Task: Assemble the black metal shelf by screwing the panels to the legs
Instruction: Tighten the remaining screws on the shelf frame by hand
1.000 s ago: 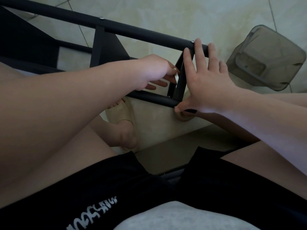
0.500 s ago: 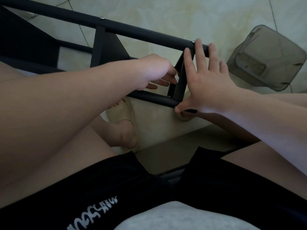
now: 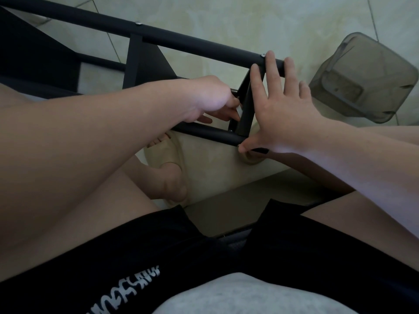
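Observation:
The black metal shelf lies on its side on the tiled floor. Its far leg and near leg run from left to right, with a middle panel and an end panel between them. Small screw heads show on the far leg. My right hand presses flat on the outer face of the end panel, its fingertips on the far leg and its thumb on the near leg. My left hand reaches inside the frame, fingers curled at the panel's inner face. Anything between those fingers is hidden.
A grey translucent plastic container lies on the floor to the right of the shelf's end. My foot in a beige slipper rests under the near leg. My knees and black shorts fill the bottom of the view.
My left hand's fingers have drawn in closer to the end panel's inner face. My right hand and the shelf have not moved.

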